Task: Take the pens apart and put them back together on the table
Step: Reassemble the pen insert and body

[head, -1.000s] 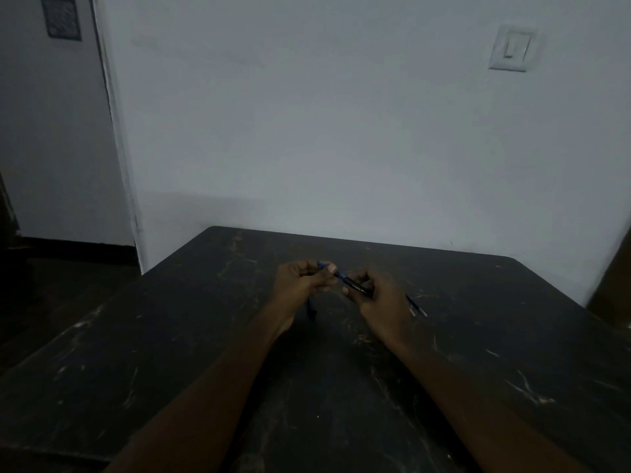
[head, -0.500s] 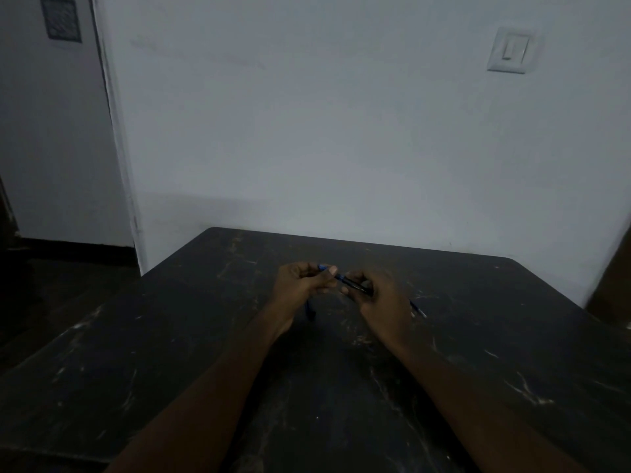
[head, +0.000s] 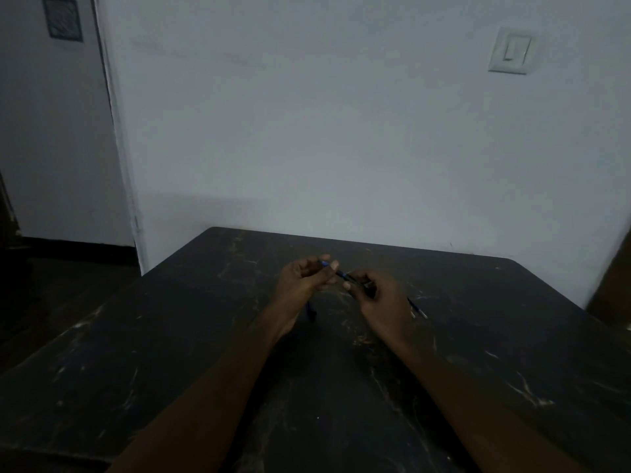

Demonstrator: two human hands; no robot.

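Both hands hold one blue and black pen (head: 341,275) a little above the dark table (head: 170,353). My left hand (head: 302,281) pinches the pen's blue far end between thumb and fingertips. My right hand (head: 379,297) grips its dark near part with curled fingers. A thin pen part (head: 417,308) pokes out to the right from behind my right hand, low by the tabletop. A small dark pen piece (head: 311,310) shows below my left hand; whether it rests on the table is unclear in the dim light.
The scratched table reaches to a pale wall (head: 341,148) at the back. A light switch (head: 511,51) is high on the right. On the left are a doorway edge (head: 116,131) and dark floor. A brown object (head: 611,288) stands at the table's right.
Both hands stay on the pen at the same spot above the table; only the fingers have shifted slightly.
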